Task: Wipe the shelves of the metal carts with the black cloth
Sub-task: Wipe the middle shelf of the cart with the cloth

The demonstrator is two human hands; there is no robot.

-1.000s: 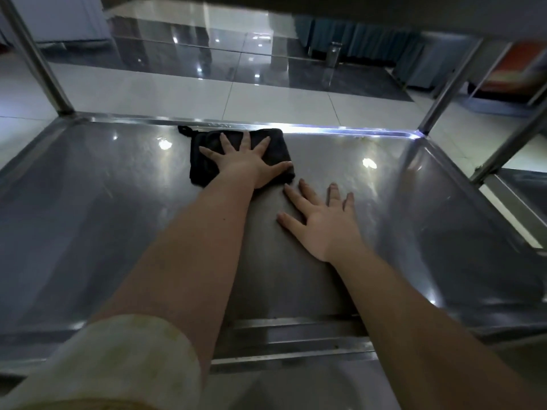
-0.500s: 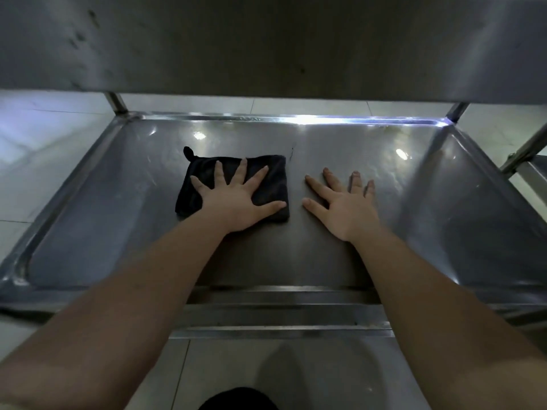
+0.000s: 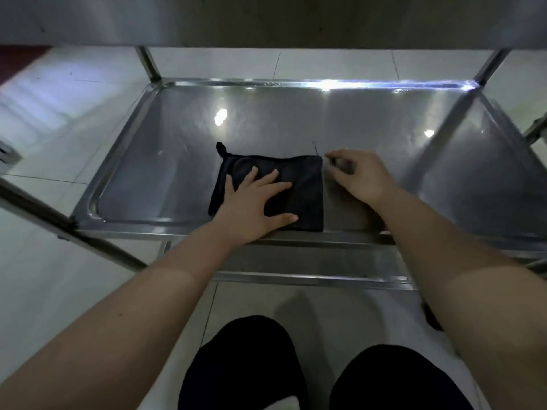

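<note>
Shelf (image 3: 355, 119) of a metal cart, shaped like a shallow tray with a raised rim all round, holds one thing: a black cloth (image 3: 302, 184). The cloth lies folded into a flat rectangle near the front rim, about midway along the shelf, with its near edge right at the rim. A small loop (image 3: 220, 147) sticks out at its far left corner and a thin thread (image 3: 315, 147) stands up at its far right corner.

The left hand (image 3: 251, 205) lies palm down on the left part of the cloth. Its fingers (image 3: 266, 180) are straight and spread across the fabric, the thumb reaches out along the near edge, and nothing is curled round the cloth.

The right hand (image 3: 364, 176) sits just beside the cloth's right edge, over bare steel. Its fingers are bent, and the forefinger (image 3: 334, 155) points toward the cloth's far right corner with a gap between it and the thumb. Nothing shows between them. I cannot tell whether the fingertips touch the cloth.

Another steel shelf (image 3: 266, 19) spans the top of the view, carried on slim posts (image 3: 148, 63). Pale floor tiles (image 3: 59, 128) surround the cart, and two knees (image 3: 245, 359) in black sit below the arms.
</note>
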